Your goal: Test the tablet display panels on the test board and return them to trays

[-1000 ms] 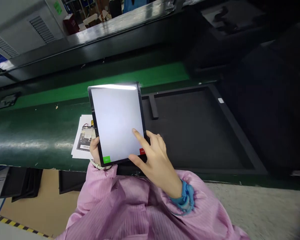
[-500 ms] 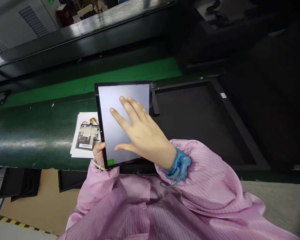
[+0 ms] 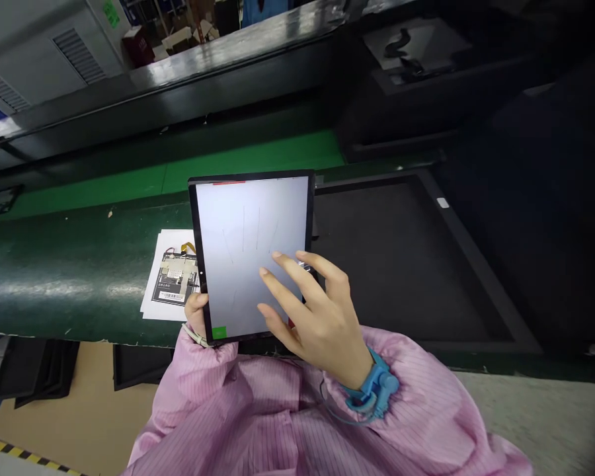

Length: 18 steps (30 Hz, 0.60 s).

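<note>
- Stretching below and beyond the fingers, a green bench (image 3: 54,277) fills the middle of the room, with a grey vented cabinet (image 3: 34,39) far past the fingertips (its slats catch some light).
- Right of the right fingers lies a wide black tray (image 3: 391,258); stacked dark trays (image 3: 30,370) sit low, off to the left of the left fingers.
- Just left of the left fingers, white sheets (image 3: 151,307) carry a circuit assembly (image 3: 176,277) (partly hidden).
- The left hand (image 3: 196,314) grips the tablet (image 3: 233,284) by its left edge, thumb over the rim.
- The right hand (image 3: 322,324) is spread wide over the lit screen's lower right (contact: cannot tell), with thin drawn lines (image 3: 244,228) beyond its fingertips.
</note>
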{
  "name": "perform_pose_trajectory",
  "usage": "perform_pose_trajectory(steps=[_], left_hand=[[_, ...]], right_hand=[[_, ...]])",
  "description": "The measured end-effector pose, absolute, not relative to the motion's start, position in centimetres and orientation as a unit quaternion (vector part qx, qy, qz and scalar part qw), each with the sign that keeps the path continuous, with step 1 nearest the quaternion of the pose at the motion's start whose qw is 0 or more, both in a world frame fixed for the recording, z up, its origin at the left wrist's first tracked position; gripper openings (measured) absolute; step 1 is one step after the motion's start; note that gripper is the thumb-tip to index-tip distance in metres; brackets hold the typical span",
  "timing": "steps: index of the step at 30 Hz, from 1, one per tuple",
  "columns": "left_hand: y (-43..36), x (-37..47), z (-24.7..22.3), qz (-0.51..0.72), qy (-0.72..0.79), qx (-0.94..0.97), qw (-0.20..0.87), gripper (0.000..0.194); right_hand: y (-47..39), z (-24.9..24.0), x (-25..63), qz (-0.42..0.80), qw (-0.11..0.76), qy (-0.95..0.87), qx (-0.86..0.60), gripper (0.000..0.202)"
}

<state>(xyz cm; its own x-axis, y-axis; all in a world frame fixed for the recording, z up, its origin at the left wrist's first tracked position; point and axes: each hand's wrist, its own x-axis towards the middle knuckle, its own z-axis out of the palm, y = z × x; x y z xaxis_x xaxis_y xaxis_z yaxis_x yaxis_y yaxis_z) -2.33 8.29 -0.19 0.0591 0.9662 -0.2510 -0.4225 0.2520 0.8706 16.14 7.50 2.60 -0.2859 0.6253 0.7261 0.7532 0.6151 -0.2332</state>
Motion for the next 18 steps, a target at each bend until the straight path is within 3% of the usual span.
perform_pose_trajectory(steps=[6, 8, 14, 18], left_hand=[[7.8, -3.8, -2.1, 0.585, 0.331, 0.206, 0.711, 0.033], [7.8, -4.0, -2.7, 0.603, 0.306, 0.216, 0.704, 0.035], [7.7, -4.0, -3.0, 0.642, 0.273, 0.211, 0.685, 0.059], [7.7, -4.0, -2.9, 0.646, 0.286, 0.189, 0.682, 0.056]], right_hand=[[9.7, 5.0, 19.7, -0.085, 0.459, -0.709, -0.528, 0.03], [12.0, 6.0, 21.1, -0.058, 0.457, -0.68, -0.571, 0.034], [15.3, 6.8, 22.0, 0.02, 0.457, -0.679, -0.574, 0.009], [12.3, 7.5, 21.8, 0.052, 0.486, -0.713, -0.503, 0.011]])
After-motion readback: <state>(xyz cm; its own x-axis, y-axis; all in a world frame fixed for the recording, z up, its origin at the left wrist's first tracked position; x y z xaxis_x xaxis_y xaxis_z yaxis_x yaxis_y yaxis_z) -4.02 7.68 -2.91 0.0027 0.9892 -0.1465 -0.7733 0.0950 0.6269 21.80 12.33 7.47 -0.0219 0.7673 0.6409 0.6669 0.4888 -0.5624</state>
